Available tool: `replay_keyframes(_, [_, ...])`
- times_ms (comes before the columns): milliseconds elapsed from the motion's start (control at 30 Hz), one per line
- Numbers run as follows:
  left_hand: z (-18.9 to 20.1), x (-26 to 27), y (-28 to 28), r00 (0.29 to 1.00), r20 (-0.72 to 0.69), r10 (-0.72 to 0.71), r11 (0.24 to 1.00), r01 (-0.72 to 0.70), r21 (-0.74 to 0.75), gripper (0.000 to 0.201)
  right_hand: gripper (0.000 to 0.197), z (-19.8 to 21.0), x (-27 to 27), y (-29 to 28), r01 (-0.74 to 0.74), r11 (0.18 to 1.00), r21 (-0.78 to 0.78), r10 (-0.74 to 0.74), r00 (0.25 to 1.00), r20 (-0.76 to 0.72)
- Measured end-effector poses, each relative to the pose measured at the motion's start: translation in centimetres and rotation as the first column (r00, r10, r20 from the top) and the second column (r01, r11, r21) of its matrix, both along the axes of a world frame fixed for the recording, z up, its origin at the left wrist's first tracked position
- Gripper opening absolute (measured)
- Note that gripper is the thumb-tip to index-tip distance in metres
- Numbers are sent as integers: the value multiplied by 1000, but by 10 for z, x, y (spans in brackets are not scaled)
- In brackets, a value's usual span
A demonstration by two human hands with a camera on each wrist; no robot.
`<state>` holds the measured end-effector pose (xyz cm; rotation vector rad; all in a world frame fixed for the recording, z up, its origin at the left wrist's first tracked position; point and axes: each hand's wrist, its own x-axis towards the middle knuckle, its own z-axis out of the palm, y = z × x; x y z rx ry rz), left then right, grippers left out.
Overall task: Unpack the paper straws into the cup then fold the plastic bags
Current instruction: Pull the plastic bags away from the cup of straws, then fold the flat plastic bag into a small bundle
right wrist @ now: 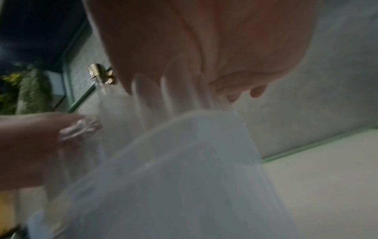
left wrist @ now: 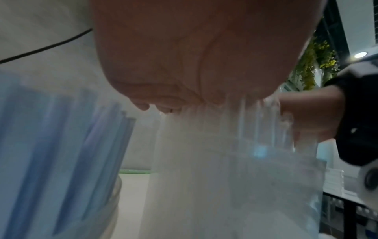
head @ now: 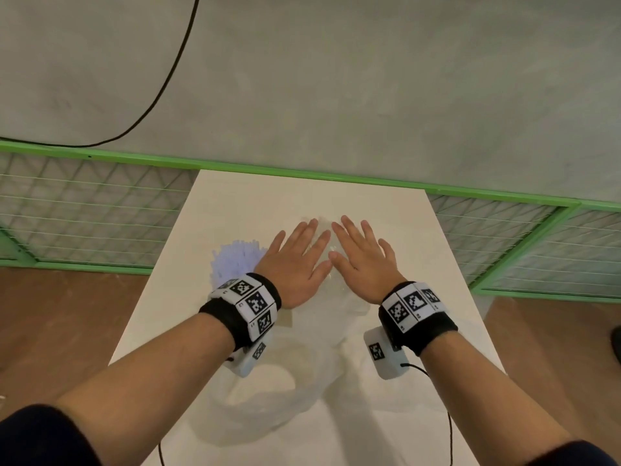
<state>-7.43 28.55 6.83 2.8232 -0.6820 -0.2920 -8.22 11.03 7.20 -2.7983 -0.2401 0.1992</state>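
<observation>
While your head view shows the straws (head: 237,258) already standing in the cup (head: 218,280) at the left of the worktop (head: 235,196), the unpacking looks done and the folding is what remains. You have your left hand (head: 295,260) and right hand (head: 361,260) laid flat side by side, palms down, fingers straight and spread, thumbs almost touching, pressing a clear plastic bag (head: 322,230) against the worktop; neither hand clamps anything. More clear plastic seems to lie nearer you, between your wrists, though it is too faint to say whether it is a second bag. From the left wrist camera you see your palm (left wrist: 184,56) pressing down on the crinkled film (left wrist: 225,161), with the blue straws (left wrist: 61,145) upright in the cup (left wrist: 114,194) just beside it. From the right wrist camera, blurred, your palm (right wrist: 204,48) rests on the same film (right wrist: 174,169), and your other hand (right wrist: 36,145) touches it at the left. I judge you are flattening the bag, its folds not yet made.
</observation>
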Motion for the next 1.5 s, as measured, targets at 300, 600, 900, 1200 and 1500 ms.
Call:
replay_keyframes(300, [1,-42,0,1000,9,27,995,-26,-94,59,68,-12,-57,0,52,990,134,-73,985,158])
replay_keyframes(600, [17,-68,33,980,94,172,915,-124,-384,51,36,3,-80,-4,89,843,531,-368,816,446])
replay_keyframes(900, [-38,-137,119,829,-197,523,807,-556,-197,48,21,-48,-141,11,438,773,460,-343,897,-278])
replay_keyframes(1200, [-52,-131,127,821,-308,481,769,-564,-301,25,14,-52,-139,40,375,848,375,-367,925,-96])
replay_keyframes(1500, [-8,-136,146,888,-137,439,809,-457,-370,35,21,-6,-150,68,293,771,565,-287,952,-101])
